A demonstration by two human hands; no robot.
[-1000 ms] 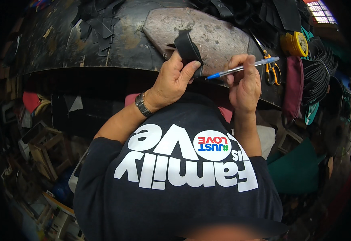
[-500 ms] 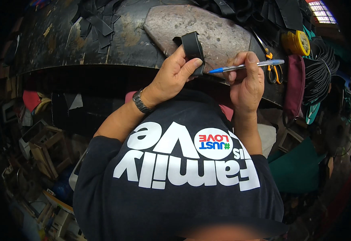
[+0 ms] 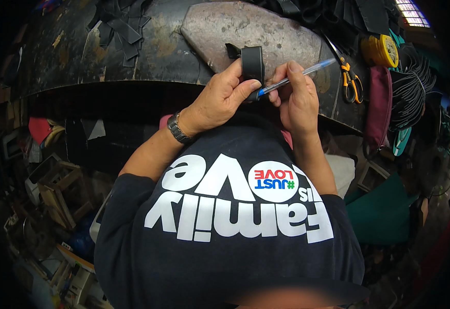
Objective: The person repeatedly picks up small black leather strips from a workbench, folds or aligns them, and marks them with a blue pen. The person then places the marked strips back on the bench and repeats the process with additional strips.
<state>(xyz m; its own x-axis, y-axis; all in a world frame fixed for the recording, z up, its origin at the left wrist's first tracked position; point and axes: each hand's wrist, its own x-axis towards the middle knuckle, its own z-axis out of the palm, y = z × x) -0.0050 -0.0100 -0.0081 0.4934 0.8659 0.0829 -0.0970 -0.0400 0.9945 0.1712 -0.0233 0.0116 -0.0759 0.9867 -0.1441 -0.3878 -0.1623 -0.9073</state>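
Between thumb and fingers, my left hand (image 3: 221,98) grips a folded black strip (image 3: 252,63), which looks like leather or a similar sheet material. The strip loops up above the thumb, with a loose end sticking out to the left. My right hand (image 3: 298,100) pinches a clear ballpoint pen (image 3: 307,71) with a blue tip end. The pen slants down to the left, and its tip meets or nearly meets the strip's lower end beside my left thumb. Both hands are at the near edge of the dark workbench (image 3: 171,64), by a worn stone-like slab (image 3: 225,31).
Orange-handled scissors (image 3: 349,82) lie right of the slab. Beyond them are a yellow tub (image 3: 381,51), a maroon pouch (image 3: 378,105) and a bundle of black cords (image 3: 412,92). Black strips (image 3: 124,31) lie at the far left, and more black pieces (image 3: 333,20) along the back.
My right hand has moved left, bringing the pen's tip to the strip's lower end at a steeper slant. My left hand keeps its hold, with the strip turned slightly.
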